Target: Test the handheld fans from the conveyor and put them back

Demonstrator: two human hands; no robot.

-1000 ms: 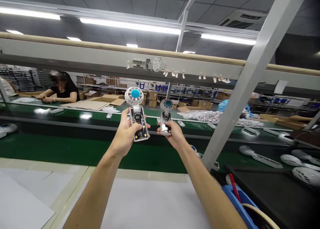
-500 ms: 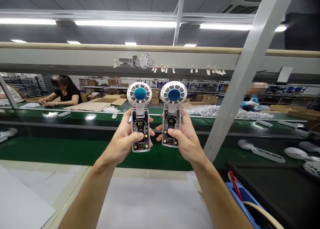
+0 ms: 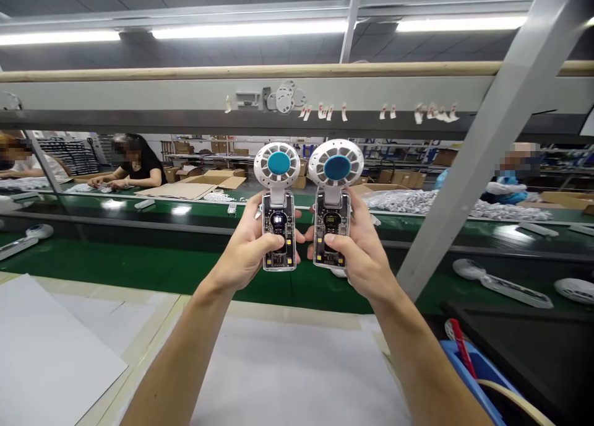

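Note:
Upright in my left hand (image 3: 248, 246) is a handheld fan (image 3: 279, 206) with a white round grille, a blue hub and a clear body showing its circuit board. Its small display glows white. My right hand (image 3: 364, 252) is closed around a matching handheld fan (image 3: 331, 218), whose display looks unlit. Each thumb presses on the front of its fan's body, with the other fingers wrapped behind. Both fans face me side by side, a small gap between them, above the green conveyor belt (image 3: 185, 259).
White paper (image 3: 297, 370) covers the near worktop. At right are a blue bin (image 3: 487, 364) with a red-handled tool, a black tray (image 3: 533, 345) and a slanted metal post (image 3: 482, 141). Another fan (image 3: 505, 283) lies on the belt. Across the line sit co-workers, one in black (image 3: 143, 160).
The left fan's display has lit up white. Both hands, still holding the fans, appear slightly farther right and higher, and the camera view has shifted. Another white fan part shows behind my right hand.

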